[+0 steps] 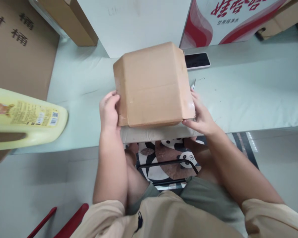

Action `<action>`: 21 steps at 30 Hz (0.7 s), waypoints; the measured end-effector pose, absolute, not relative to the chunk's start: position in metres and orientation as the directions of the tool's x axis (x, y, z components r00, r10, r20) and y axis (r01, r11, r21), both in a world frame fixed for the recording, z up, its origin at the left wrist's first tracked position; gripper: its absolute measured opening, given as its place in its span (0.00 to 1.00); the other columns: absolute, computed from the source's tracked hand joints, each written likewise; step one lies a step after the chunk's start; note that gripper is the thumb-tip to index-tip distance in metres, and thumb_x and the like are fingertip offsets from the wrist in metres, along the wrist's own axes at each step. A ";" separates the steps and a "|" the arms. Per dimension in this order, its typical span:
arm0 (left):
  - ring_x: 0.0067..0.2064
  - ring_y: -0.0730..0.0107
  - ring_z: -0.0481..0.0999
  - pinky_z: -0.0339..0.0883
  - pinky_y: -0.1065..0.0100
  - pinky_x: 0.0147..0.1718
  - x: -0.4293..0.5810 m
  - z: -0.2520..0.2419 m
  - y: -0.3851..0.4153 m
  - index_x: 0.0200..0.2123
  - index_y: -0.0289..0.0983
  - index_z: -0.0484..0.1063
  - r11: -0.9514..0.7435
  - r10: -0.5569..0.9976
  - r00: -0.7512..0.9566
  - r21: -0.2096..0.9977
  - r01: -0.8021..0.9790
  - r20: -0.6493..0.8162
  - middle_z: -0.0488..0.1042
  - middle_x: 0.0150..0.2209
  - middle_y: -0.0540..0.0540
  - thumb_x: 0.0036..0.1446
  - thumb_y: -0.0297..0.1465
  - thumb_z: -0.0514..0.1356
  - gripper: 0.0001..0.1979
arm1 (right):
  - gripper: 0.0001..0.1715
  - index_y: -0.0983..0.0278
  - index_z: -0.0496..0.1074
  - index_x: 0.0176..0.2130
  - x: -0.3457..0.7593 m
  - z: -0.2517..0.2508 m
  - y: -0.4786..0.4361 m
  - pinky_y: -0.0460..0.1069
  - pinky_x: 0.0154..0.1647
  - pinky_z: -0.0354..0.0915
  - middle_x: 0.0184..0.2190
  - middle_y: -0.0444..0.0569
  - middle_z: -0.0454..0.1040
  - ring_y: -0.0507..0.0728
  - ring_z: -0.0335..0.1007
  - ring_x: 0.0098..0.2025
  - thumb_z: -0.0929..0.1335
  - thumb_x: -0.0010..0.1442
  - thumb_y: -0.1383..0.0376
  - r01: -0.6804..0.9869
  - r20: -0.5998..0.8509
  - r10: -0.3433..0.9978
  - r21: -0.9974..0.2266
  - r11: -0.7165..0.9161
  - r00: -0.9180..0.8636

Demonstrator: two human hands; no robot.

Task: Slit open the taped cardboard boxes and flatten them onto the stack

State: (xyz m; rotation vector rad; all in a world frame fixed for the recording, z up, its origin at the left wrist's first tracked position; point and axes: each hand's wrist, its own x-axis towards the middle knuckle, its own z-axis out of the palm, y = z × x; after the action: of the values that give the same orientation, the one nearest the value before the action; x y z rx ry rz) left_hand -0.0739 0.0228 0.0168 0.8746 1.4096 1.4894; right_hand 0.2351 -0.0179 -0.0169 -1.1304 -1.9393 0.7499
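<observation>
Cardboard box (152, 89) is at frame centre, held at 2 opposite sides by the left hand (109, 110) and right hand (201, 114), at the near edge of the table (243, 96). Farther, a phone (198, 60) lies upper right; behind, a white carton (139, 23) stands top centre.

On my feed, a pale green cover drapes the worktop (250, 92). I see a phone (199, 60), its screen dark, lying near a carton (228, 24) printed in red and white. Beside that carton stands a plain white box (139, 24), with a narrow brown carton (75, 28) to its left. Far left, I make out a large brown carton (17, 66) with dark characters, and a pale yellow jug (52, 115) whose label carries a barcode. Below, I can see a panda-patterned mat (149, 172), pale floor (283, 155) and slim red pieces (73, 219) I can't identify.
</observation>
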 end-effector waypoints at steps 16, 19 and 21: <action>0.52 0.48 0.81 0.79 0.60 0.38 -0.059 0.019 0.012 0.39 0.41 0.74 0.119 0.979 -0.120 0.945 -0.306 -0.162 0.79 0.42 0.40 0.48 0.51 0.68 0.23 | 0.35 0.62 0.73 0.46 0.214 -0.022 -0.018 0.59 0.47 0.77 0.41 0.56 0.80 0.64 0.79 0.45 0.75 0.52 0.40 0.478 0.280 0.948 -0.860 0.177 0.153; 0.40 0.54 0.83 0.75 0.65 0.27 -0.063 0.014 0.015 0.36 0.41 0.74 0.134 0.968 -0.176 0.959 -0.249 -0.181 0.75 0.29 0.45 0.50 0.49 0.68 0.19 | 0.29 0.62 0.75 0.43 0.213 -0.018 -0.017 0.57 0.43 0.77 0.38 0.53 0.80 0.61 0.79 0.41 0.72 0.57 0.41 0.441 0.267 0.939 -0.885 0.151 0.215; 0.37 0.52 0.82 0.75 0.62 0.25 -0.066 0.013 0.017 0.30 0.40 0.72 0.141 0.975 -0.128 0.947 -0.289 -0.184 0.69 0.22 0.45 0.51 0.50 0.66 0.19 | 0.28 0.61 0.75 0.41 0.213 -0.020 -0.017 0.57 0.42 0.77 0.35 0.51 0.80 0.61 0.79 0.40 0.68 0.61 0.40 0.349 0.249 0.931 -0.925 0.148 0.266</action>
State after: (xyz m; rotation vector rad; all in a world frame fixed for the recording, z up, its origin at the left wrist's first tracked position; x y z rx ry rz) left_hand -0.0657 0.0170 0.0133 0.8039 1.1789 1.3151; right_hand 0.2126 -0.0170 -0.0201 -1.4130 -1.2892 0.6540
